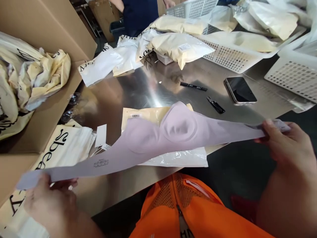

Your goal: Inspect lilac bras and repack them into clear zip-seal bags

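Observation:
A pale lilac bra (138,135) is stretched out wide across the front of the metal table, its two moulded cups in the middle. My left hand (49,198) pinches one end of its band at lower left, and my right hand (289,142) grips the other end at far right. Printed size text shows on the band toward the left. A white paper tag (101,135) hangs at the left cup's side on a thin string. Beneath the bra lies a cream plastic bag (131,114) with a barcode label, partly covered.
A cardboard box (81,33) holding crumpled bags stands at left, beside a stack of printed bags (71,145). Past the bra lie a black marker (193,86), small thread snips (216,105) and a phone (240,90). White baskets (228,58) and filled bags (182,48) line the back; a person (140,16) stands beyond.

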{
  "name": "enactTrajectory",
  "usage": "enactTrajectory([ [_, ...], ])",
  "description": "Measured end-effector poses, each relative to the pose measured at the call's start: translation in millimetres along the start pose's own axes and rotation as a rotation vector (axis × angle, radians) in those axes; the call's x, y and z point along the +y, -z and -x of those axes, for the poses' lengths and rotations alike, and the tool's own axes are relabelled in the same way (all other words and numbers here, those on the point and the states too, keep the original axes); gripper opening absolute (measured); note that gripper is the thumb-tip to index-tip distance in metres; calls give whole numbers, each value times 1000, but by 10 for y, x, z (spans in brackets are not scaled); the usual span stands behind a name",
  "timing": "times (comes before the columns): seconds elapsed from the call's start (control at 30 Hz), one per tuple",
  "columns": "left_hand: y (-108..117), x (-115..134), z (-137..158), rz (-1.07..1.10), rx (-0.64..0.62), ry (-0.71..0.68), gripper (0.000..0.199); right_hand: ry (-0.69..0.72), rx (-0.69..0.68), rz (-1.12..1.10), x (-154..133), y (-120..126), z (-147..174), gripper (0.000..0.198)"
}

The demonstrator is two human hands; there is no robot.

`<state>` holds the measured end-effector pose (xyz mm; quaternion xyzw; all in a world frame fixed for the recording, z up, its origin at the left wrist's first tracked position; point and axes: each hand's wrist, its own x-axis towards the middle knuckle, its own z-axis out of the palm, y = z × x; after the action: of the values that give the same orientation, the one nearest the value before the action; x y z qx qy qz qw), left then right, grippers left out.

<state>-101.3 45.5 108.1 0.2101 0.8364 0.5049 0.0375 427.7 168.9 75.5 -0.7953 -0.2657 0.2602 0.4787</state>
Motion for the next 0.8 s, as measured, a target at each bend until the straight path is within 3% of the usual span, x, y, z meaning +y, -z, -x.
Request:
enactTrajectory([
  [0.03, -117, 221, 46, 126, 78, -2, 20, 21, 60, 16, -27, 16, 68, 22],
  [0.07, -256, 443, 121, 213, 78, -15, 17, 34, 101, 2, -52, 26, 124, 23],
  [0.13, -567, 847, 354, 252, -38, -209, 12, 66, 136, -89, -98, 40, 192, 24],
  [0.27, -1072, 1295, 908, 12, -735, -721, 25, 166, 150, -268, -243, 85, 206, 29],
  [0.33, -1160, 1328, 1042, -87, -916, -853, 29, 241, 121, -311, -385, 101, 253, 34],
  [0.4, -1128, 1275, 1028, -104, -885, -834, 32, 344, 34, -343, -579, 70, 381, 38],
  [0.47, -1005, 1171, 915, -59, -765, -692, 37, 500, -122, -410, -813, -30, 591, 39],
  [0.5, -920, 1106, 848, -51, -727, -625, 40, 580, -266, -427, -939, -105, 713, 38],
  [0.63, -524, 765, 649, -99, -607, -438, 47, 798, -1107, -243, -1405, -531, 1074, 36],
  [0.7, -328, 554, 598, -134, -512, -343, 50, 902, -1205, -189, -1540, -835, 1059, 40],
  [0.8, -73, 232, 547, -187, -388, -228, 51, 1072, -1135, -65, -1528, -1396, 858, 43],
])
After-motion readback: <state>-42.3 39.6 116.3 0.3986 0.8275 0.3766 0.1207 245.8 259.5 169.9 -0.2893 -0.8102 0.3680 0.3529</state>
